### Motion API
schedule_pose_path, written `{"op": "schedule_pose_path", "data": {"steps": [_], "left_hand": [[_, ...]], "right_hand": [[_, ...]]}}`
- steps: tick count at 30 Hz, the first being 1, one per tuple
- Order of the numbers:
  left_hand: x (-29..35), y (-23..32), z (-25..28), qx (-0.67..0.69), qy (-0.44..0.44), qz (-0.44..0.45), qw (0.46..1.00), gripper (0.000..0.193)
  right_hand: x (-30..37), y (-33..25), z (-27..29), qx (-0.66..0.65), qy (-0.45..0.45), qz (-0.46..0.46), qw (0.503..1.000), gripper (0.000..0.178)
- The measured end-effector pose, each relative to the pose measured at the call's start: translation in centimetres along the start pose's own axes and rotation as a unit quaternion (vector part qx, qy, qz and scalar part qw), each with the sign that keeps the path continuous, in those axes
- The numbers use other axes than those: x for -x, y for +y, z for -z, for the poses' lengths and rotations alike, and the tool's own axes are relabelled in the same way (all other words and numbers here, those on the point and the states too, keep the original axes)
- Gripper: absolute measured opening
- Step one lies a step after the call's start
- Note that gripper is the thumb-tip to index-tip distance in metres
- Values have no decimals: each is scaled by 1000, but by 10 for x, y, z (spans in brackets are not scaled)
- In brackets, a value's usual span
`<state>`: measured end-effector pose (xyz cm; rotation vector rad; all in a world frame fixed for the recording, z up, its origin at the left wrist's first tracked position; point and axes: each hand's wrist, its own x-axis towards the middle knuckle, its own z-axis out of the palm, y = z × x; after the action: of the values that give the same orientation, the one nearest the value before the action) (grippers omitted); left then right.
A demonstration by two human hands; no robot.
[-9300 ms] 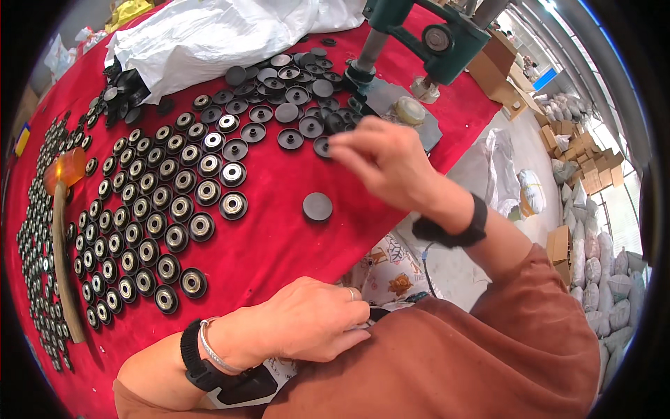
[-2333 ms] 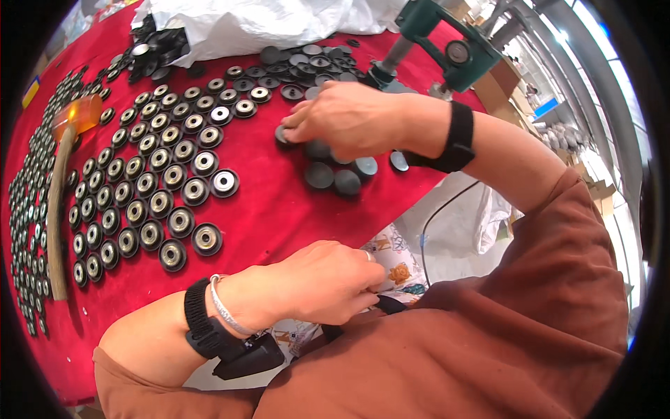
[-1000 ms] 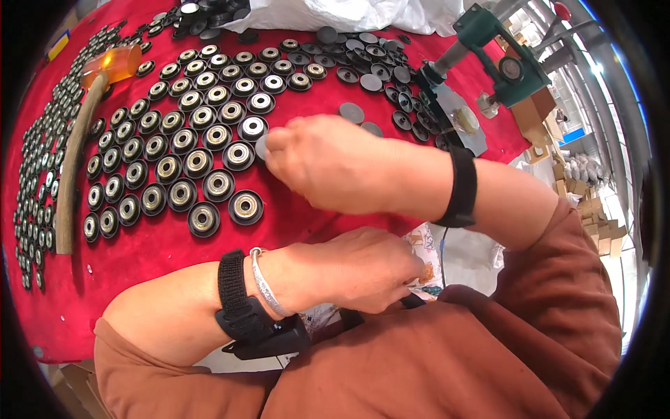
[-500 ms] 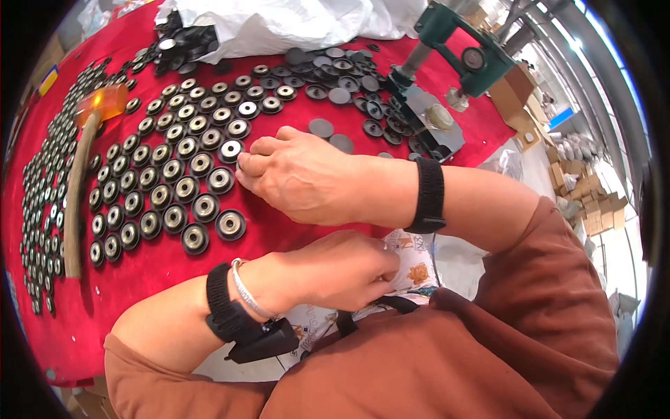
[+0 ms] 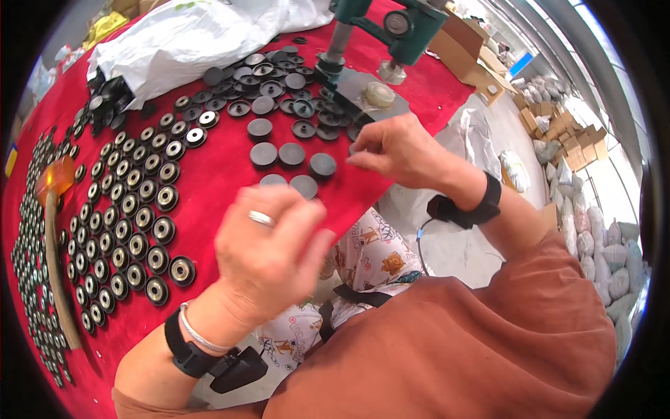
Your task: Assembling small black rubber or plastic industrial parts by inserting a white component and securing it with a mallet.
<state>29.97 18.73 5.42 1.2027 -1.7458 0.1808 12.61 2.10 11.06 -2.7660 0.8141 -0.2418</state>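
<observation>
Now the left hand [image 5: 269, 244] has lifted, blurred, over the red cloth [image 5: 209, 167], and the right hand [image 5: 401, 153] has left the bearings [image 5: 138, 244] for the green press [image 5: 412, 31]; I cannot tell whether either grips anything. Black caps [image 5: 292, 154] lie between the hands. A mallet [image 5: 52, 216] rests far left. Bare cloth separates caps and bearings; the cloth's edge passes near the right hand.

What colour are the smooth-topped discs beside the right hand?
The smooth-topped discs are plain dark grey, shown best in the head view.
</observation>
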Motion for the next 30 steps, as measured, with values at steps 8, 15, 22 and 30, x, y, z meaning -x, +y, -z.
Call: {"op": "schedule_pose_path", "data": {"steps": [8, 15, 22, 30], "left_hand": [[6, -14, -5, -126, -177, 109, 970, 60], [5, -6, -4, -105, -129, 60, 984, 51], [17, -10, -6, -71, -160, 17, 984, 43], [18, -8, -9, -55, -181, 12, 982, 42]], "right_hand": [[13, 22, -22, 48, 73, -35, 996, 27], [-8, 8, -15, 9, 40, -14, 999, 27], [-97, -51, -19, -123, -10, 127, 984, 28], [-171, -76, -64, 18, -2, 311, 950, 24]]}}
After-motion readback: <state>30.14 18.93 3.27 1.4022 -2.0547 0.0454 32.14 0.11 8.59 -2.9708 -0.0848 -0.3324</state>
